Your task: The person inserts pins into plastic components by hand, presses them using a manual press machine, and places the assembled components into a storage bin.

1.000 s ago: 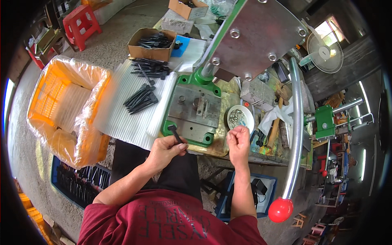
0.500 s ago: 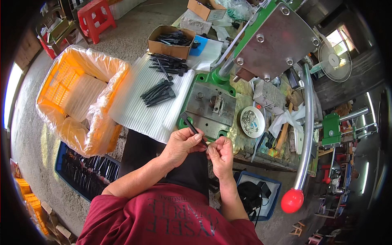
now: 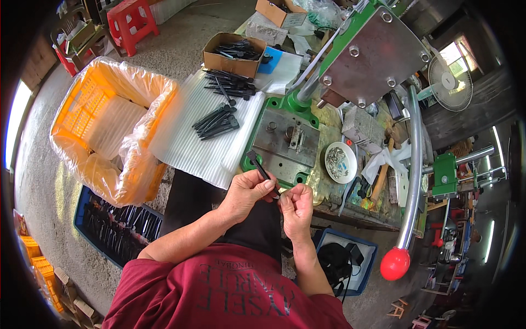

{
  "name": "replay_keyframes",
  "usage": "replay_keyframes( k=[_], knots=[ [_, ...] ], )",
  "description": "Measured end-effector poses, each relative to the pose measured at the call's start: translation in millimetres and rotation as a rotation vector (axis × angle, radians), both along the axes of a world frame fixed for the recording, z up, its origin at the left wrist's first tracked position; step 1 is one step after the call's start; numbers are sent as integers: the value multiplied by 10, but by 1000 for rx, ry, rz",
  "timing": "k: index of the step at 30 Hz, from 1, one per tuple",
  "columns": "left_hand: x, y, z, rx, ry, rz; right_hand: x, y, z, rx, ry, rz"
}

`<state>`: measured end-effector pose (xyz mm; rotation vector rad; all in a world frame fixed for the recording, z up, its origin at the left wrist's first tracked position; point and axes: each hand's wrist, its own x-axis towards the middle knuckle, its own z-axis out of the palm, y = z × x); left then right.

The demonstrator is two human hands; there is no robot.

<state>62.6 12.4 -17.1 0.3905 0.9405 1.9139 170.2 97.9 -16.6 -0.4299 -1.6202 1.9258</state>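
Observation:
My left hand (image 3: pixel 246 192) is closed around a slim black plastic part (image 3: pixel 262 170) with a wider head, which points up and away toward the press. At the part's near end, my right hand (image 3: pixel 297 211) has thumb and fingertips pinched together; whatever lies between them is too small to make out. Both hands are in front of the green hand press, just short of its steel base plate (image 3: pixel 268 145). Similar black parts (image 3: pixel 216 122) lie in a bunch on a ribbed white foam sheet (image 3: pixel 181 145), with another heap (image 3: pixel 227 85) behind.
Right of the press stands a white bowl (image 3: pixel 352 156) of small metal pieces. The press lever (image 3: pixel 417 153) ends in a red ball (image 3: pixel 394 264). A cardboard box (image 3: pixel 235 66) holds more black parts. On the left is a plastic-lined yellow crate (image 3: pixel 82 118), with a blue tray (image 3: pixel 82 211) below.
The view has shifted slightly. Both hands stay together at the black part, whose angle and my left fingers' hold have changed only a little.

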Motion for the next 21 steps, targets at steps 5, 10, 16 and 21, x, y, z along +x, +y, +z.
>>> replay_keyframes(
  k=[5,10,16,21],
  knots=[
    [-14,-3,-12,-26,37,-2,-13,-19,8,111,-46,-22],
    [-16,-13,20,-43,92,-2,-16,-28,36,125,-58,-23],
    [5,-21,-3,-75,-56,-18,-18,-2,-2,100,-69,-30],
    [67,16,-48,-8,-44,74,-45,-34,4,86,-59,-87]
  ],
)
